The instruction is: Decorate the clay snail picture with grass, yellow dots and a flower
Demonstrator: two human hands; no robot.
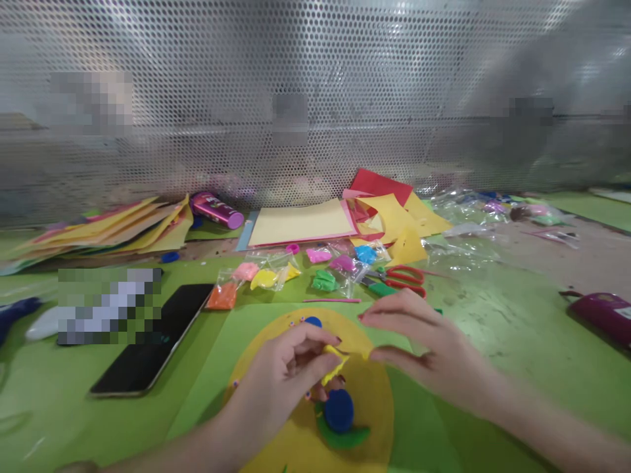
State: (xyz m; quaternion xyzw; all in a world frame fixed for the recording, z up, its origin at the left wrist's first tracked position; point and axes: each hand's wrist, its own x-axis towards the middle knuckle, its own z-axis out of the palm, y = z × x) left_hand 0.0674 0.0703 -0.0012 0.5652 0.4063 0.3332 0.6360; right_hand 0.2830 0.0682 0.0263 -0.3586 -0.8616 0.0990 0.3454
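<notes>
My left hand (pixel 300 368) pinches a small piece of yellow modelling clay (pixel 335 364) between thumb and fingers, above a yellow paper oval (pixel 379 407). To its right, my right hand (pixel 419 341) has thumb and fingers apart. A thin yellow bit reaches from the clay toward the right thumb tip; whether they touch, I cannot tell. Below my left fingers, a blue clay disc (pixel 339 410) lies with a curved green clay strip (pixel 345 437). Another blue clay piece (pixel 313 322) sits near the oval's top, partly hidden. Light green paper (pixel 207 401) lies under the oval.
Beyond the paper are bagged clays, including orange (pixel 221 297) and green (pixel 324 281), and red-handled scissors (pixel 405 279). Phones, one a black phone (pixel 158 341), lie left. Paper stacks (pixel 300 222) and a purple tube (pixel 217 210) stretch along a perforated metal screen (pixel 394 85). A maroon object (pixel 604 316) lies right.
</notes>
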